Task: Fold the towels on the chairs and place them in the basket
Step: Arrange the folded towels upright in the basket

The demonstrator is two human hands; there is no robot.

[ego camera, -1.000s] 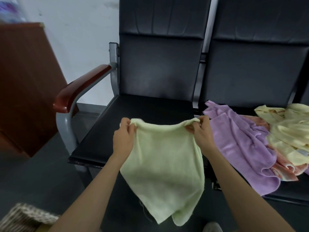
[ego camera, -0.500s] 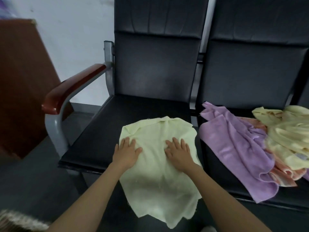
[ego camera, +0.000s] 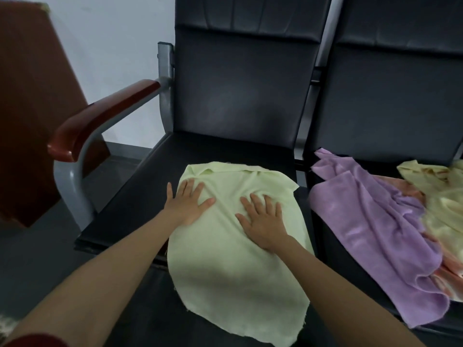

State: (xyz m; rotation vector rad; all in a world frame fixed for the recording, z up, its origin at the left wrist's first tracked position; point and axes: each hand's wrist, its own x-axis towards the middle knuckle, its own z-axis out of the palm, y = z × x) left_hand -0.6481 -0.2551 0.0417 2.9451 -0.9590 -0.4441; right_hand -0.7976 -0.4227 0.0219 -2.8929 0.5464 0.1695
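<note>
The pale green terry towel (ego camera: 233,246) lies spread on the black padded seat of the left chair (ego camera: 140,196). Its far half is flat on the cushion and its near half hangs over the front edge toward six o'clock. The far hem at twelve o'clock is rumpled into small folds.

The left hand (ego camera: 186,205) rests palm down on the towel's ten o'clock corner, fingers straight and spread. Its little finger lies just off the cloth on the bare seat. The right hand (ego camera: 263,219) lies flat near the towel's middle, a little toward three o'clock, fingers fanned apart and pressing the fabric. Neither hand grips anything.

At three o'clock, on the neighbouring black chair (ego camera: 400,96), a crumpled purple towel (ego camera: 370,234) drapes over the seat edge. Beside it lie a pale yellow towel (ego camera: 441,196) and a peach-pink towel (ego camera: 451,274), partly under it.

At nine o'clock a reddish-brown wooden armrest (ego camera: 100,118) sits on a grey metal frame, with a brown wooden cabinet (ego camera: 30,96) and a white wall (ego camera: 112,46) beyond. The blurred pale patch in the seven o'clock corner may be the woven basket (ego camera: 5,326).
</note>
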